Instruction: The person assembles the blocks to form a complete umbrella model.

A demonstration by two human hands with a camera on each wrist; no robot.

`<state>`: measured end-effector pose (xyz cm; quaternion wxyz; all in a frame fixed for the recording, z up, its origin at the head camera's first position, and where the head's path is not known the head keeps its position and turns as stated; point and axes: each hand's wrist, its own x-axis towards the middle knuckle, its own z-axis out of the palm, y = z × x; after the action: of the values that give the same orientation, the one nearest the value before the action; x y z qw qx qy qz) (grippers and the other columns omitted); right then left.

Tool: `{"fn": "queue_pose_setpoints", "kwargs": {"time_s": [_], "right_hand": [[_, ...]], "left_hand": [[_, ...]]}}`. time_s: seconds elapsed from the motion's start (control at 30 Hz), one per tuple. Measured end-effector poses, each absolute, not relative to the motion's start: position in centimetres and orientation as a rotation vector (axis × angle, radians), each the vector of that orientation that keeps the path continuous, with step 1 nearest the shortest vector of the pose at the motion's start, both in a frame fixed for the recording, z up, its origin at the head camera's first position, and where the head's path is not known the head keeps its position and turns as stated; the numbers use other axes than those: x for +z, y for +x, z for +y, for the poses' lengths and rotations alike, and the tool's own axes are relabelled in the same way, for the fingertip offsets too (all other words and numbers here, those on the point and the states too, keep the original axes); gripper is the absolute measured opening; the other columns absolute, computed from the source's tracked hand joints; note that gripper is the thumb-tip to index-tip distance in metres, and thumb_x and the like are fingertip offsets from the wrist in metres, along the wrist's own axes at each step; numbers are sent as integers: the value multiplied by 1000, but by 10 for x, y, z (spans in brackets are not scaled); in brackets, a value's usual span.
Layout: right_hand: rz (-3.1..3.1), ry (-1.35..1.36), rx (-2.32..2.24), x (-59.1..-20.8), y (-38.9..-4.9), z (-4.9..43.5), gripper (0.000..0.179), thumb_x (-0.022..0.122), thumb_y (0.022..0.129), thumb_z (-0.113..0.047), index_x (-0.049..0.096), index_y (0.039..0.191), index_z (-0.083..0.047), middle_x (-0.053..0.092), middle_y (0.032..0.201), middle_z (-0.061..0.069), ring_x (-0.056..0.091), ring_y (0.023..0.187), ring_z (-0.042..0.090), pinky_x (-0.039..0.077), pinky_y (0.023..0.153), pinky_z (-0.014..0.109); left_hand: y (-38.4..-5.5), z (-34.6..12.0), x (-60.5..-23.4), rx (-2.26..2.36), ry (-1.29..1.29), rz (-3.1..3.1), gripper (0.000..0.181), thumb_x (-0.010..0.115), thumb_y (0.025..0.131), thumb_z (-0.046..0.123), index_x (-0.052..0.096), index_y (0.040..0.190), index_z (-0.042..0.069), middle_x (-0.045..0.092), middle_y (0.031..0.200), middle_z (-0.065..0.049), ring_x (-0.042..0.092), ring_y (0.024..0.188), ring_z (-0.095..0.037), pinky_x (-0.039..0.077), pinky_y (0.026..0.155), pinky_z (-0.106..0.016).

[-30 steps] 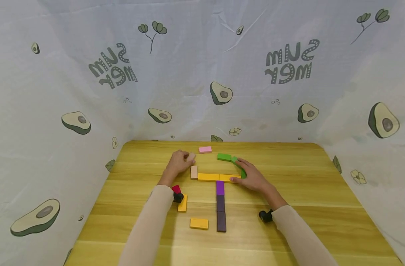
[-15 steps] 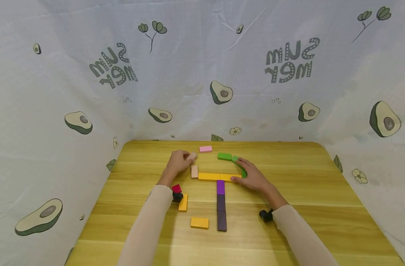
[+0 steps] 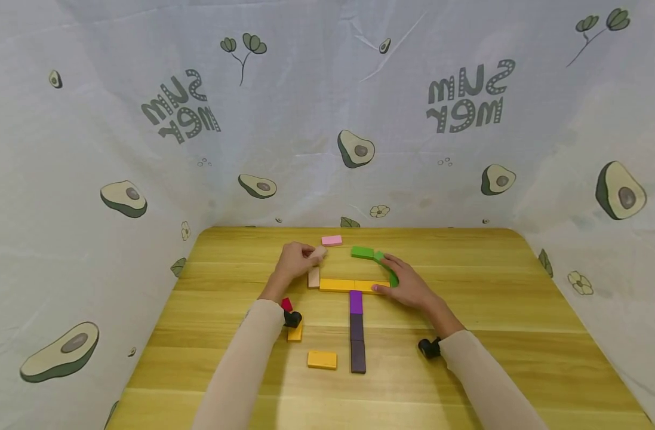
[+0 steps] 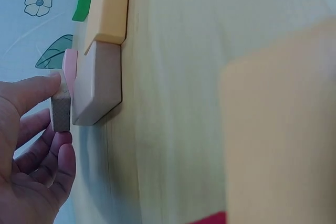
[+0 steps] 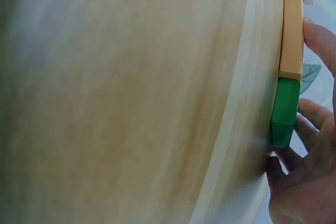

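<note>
My left hand [image 3: 295, 261] pinches a beige wooden block [image 4: 61, 109] between thumb and fingers. Just in front of that hand, a second beige block [image 3: 313, 279] lies at the left end of a row of two yellow blocks [image 3: 337, 285]. My right hand [image 3: 408, 283] rests at the row's right end; its thumb touches a yellow block [image 5: 293, 35] and its fingers lie loosely along the green blocks [image 3: 394, 279]. Those green blocks curve up and leftward to another green block [image 3: 362, 252]. A pink block [image 3: 332, 240] lies behind the left hand.
From the yellow row, a purple block [image 3: 356, 302] and two dark purple blocks [image 3: 357, 356] run toward the near side. A red block [image 3: 286, 304] and a yellow block [image 3: 295, 333] lie partly under the left wrist. Another yellow block [image 3: 322, 360] lies nearer. Patterned cloth encloses the wooden table [image 3: 520, 370].
My left hand has shifted slightly right with the beige block, bringing it above the other beige block in the head view. The right hand has stayed in place.
</note>
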<state>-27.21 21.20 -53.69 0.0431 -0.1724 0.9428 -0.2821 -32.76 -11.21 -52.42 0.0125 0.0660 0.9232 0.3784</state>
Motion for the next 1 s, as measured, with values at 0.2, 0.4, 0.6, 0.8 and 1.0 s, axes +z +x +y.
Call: {"fn": "queue_pose_setpoints", "kwargs": {"time_s": [0.2,0.4,0.6,0.8,1.0], "right_hand": [[2879,-548,-882,-540,-273,214,91,70,91,-55,37,159,-4,27,168,20,26,152,50,26,118,72],[2868,-530,-881,-543,-276,214,91,71,91,-55,37,159,-6,26,169,18,26,153,48,26,119,71],[2878,-518,-881,-539,-272,211,88,71,91,-50,38,159,-5,27,168,19,27,152,49,26,118,72],[2880,-518,-872,-539,-272,211,89,69,92,-55,37,159,-6,26,169,18,26,153,49,26,119,72],[2879,-501,-873,-538,-272,212,89,71,91,-53,38,159,-6,27,169,18,26,153,48,27,119,71]], "left_hand": [[-328,-107,-527,1184,211,2870,42,77,93,33,75,123,5,75,110,-11,66,95,-22,60,84,-35],[-327,-101,-528,1144,177,2850,42,77,93,34,75,124,6,73,107,-10,64,92,-21,59,79,-32],[-328,-100,-530,1122,179,2828,40,77,93,32,76,123,5,73,104,-10,64,87,-19,57,73,-28],[-329,-100,-532,1106,174,2823,41,75,95,35,75,124,6,72,105,-9,62,89,-19,56,75,-28],[-330,-102,-532,1107,182,2823,39,75,95,33,75,123,7,72,106,-9,64,90,-19,58,76,-29]]}}
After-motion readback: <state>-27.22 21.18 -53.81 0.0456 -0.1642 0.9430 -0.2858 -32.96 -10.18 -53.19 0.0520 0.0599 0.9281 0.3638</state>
